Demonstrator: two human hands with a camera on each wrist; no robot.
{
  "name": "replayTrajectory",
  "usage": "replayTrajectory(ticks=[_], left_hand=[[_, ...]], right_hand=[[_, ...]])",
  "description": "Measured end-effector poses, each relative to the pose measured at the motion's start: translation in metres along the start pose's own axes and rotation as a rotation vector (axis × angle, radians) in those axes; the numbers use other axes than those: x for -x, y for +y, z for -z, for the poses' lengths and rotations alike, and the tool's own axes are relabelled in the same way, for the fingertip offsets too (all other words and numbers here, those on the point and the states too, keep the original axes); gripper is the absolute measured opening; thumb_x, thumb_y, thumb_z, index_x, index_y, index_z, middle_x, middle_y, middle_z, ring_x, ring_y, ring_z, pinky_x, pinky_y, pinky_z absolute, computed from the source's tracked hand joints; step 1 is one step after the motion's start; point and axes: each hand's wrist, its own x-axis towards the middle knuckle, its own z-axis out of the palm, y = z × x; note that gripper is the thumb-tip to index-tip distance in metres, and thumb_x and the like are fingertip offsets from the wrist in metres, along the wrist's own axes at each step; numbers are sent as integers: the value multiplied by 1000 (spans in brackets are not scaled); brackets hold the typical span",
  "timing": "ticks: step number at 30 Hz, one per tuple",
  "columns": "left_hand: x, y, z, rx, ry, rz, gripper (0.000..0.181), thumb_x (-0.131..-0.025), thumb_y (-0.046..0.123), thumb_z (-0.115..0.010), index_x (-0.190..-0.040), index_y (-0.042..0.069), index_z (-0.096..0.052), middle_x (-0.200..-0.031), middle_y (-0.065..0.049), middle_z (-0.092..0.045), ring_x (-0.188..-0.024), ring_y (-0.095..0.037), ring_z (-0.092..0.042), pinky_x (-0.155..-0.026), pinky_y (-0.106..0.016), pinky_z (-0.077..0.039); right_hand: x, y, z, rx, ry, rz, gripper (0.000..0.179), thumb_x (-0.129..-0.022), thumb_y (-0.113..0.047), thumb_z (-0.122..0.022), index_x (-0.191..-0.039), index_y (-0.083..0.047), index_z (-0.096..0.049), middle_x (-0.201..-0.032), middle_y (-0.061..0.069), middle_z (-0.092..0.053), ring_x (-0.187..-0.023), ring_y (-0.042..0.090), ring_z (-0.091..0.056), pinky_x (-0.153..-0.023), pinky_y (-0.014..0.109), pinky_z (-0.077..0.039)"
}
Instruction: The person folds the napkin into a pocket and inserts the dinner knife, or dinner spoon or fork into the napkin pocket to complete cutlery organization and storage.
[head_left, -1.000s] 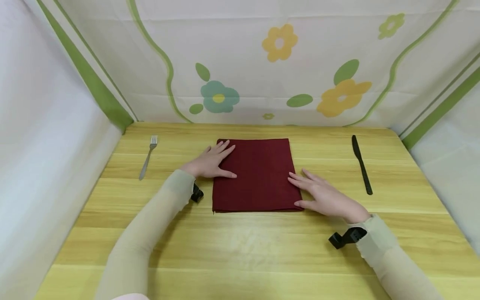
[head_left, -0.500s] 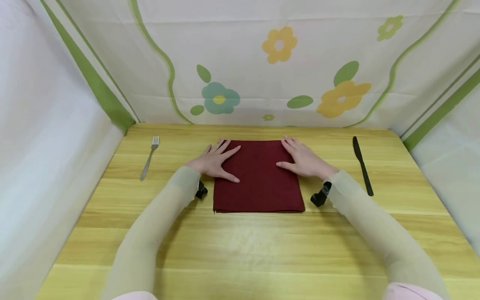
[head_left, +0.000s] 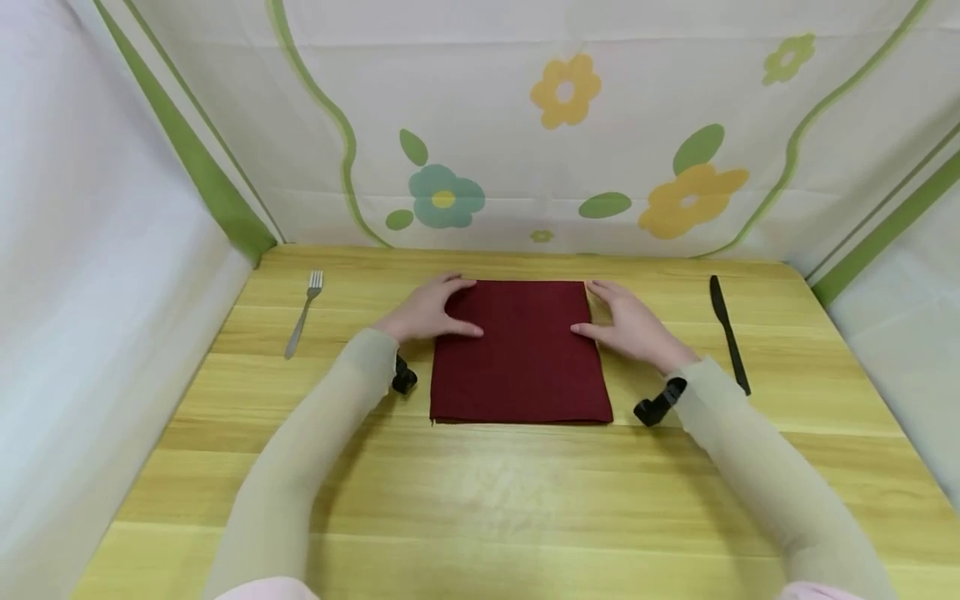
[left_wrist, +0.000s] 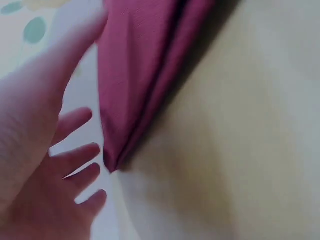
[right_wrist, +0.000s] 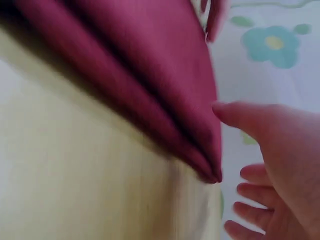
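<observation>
A pale yellow wood-grain tabletop stands before a white fabric hanging printed with flowers (orange, teal and green), while white cloth panels flank both sides.

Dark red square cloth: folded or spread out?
Folded: the dark red square cloth shows stacked layers along its edge in both wrist views.

You have a yellow wood-grained table before you, pale seams running across it. Near its middle lies a dark red cloth, folded square, its layered edge facing you. A silver fork lies well apart to your left, tines away from you; a black knife slants on your right.
</observation>
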Motion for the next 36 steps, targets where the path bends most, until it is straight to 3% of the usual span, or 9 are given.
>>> replayTrajectory(ticks=[3,7,11,16,25,30,36], left_hand=[[-3,-4,8,81,105,19,75,-95,39,-74,-154,4,-43,-159,-20,-33,-146,-37,-30,-117,-50,-27],[-8,-14,15,116,148,59,56,-102,23,-66,-151,2,-46,-154,-18,-42,-142,-35,-37,-116,-48,-31],[-14,-21,18,125,153,96,50,-104,15,-62,-149,0,-49,-146,-18,-51,-135,-35,-45,-112,-47,-36],[-21,-22,18,140,154,131,44,-104,10,-61,-145,-2,-53,-139,-17,-58,-128,-32,-53,-108,-44,-41],[-24,-24,15,118,156,162,34,-103,6,-59,-136,-3,-61,-136,-19,-58,-126,-34,-52,-107,-45,-42],[-24,-23,13,100,148,164,31,-104,10,-60,-133,-1,-64,-129,-18,-58,-121,-32,-53,-103,-44,-44],[-27,-23,11,77,132,157,31,-102,16,-65,-128,0,-66,-122,-17,-58,-112,-31,-53,-98,-44,-45]], right_hand=[[22,-5,2,-95,56,-36,83,-93,-47,-74,-151,3,-43,-152,24,-44,-134,43,-45,-107,59,-39],[52,-12,2,-155,95,-67,72,-89,-45,-79,-138,3,-59,-129,21,-63,-109,38,-64,-87,53,-54],[78,-17,-2,-172,87,-89,60,-85,-43,-83,-122,2,-70,-103,11,-71,-89,25,-69,-75,40,-58],[100,-20,-12,-207,46,-110,47,-83,-36,-87,-110,0,-73,-83,0,-67,-73,16,-64,-61,29,-53],[115,-23,-26,-193,55,-167,30,-87,-35,-84,-95,-8,-73,-70,-3,-61,-61,14,-54,-57,28,-44],[116,-26,-29,-203,46,-167,32,-85,-39,-85,-94,-11,-73,-70,-4,-61,-60,14,-53,-57,27,-44],[117,-29,-32,-222,46,-155,29,-86,-32,-85,-94,-8,-71,-71,-4,-61,-59,12,-53,-56,27,-43]])
